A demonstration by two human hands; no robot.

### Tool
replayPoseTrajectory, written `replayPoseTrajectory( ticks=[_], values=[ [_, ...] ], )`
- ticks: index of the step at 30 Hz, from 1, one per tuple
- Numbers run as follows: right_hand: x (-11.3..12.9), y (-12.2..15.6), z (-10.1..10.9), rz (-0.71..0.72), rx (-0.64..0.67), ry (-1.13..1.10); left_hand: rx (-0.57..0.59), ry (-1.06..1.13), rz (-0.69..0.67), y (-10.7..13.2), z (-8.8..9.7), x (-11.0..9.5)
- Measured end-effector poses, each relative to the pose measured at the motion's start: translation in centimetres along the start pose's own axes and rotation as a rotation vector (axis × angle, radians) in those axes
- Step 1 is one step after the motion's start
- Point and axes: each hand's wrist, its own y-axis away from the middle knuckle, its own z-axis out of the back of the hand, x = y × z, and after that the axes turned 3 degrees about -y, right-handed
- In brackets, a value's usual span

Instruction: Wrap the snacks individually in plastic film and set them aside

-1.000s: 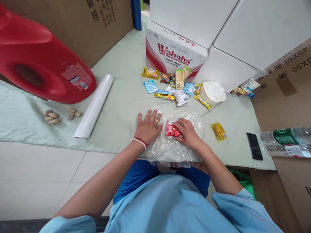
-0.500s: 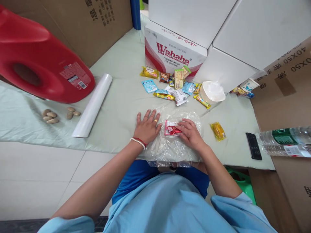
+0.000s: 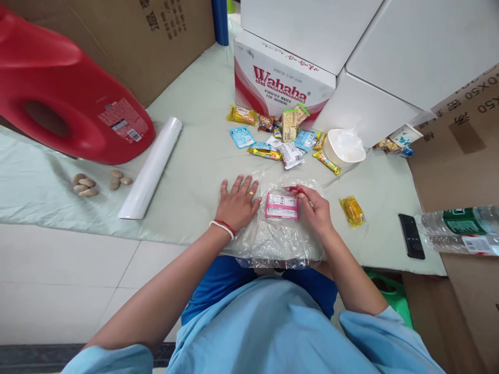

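My left hand (image 3: 237, 201) lies flat with fingers spread, on the left edge of a sheet of clear plastic film (image 3: 268, 240) and the table beside it. A pink-edged packet with a white printed label (image 3: 282, 206) rests flat on the film, to the right of that hand. Just above the packet's upper right corner, my right hand (image 3: 317, 210) pinches a small red packet (image 3: 292, 190) between thumb and fingers. Part of the red packet is hidden by the fingers.
Several wrapped snacks (image 3: 290, 154) and a white bowl (image 3: 332, 156) sit in front of the Wahaha box (image 3: 280, 78). A yellow-wrapped snack (image 3: 353, 211) and black phone (image 3: 411, 236) are right. Left are a white roll (image 3: 152, 169), stones (image 3: 86, 183) and red jug (image 3: 117, 104).
My right hand has taken hold of the red packet and lifted it up off the pink-edged packet, uncovering its label. My left hand stays in place.
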Motion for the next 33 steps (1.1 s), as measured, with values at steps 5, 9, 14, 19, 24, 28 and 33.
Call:
replayPoseTrajectory(
  ticks=[5,9,14,19,24,28,33],
  values=[
    [0.6,1.4,-1.0,0.267,0.273,0.25,-0.003,0.002,0.005,0.0,0.0,0.0],
    [0.5,1.7,-1.0,0.262,0.181,0.18,0.0,-0.008,-0.001,0.0,0.0,-0.1],
    [0.2,-0.1,-0.8,0.141,0.173,0.157,-0.003,-0.008,0.001,0.0,0.0,-0.1],
    [0.9,-1.5,-0.9,0.034,0.304,0.227,-0.01,-0.006,-0.003,0.0,0.0,-0.1],
    [1.8,-1.5,-0.5,0.061,0.308,0.135,-0.021,0.012,-0.002,0.0,0.0,-0.1],
    [2.0,-1.2,0.0,0.037,0.346,-0.019,-0.024,0.013,-0.009,0.0,0.0,0.0],
    [1.7,-1.2,0.4,-0.034,0.347,-0.017,-0.032,-0.002,-0.017,0.0,-0.1,0.1]
  ],
)
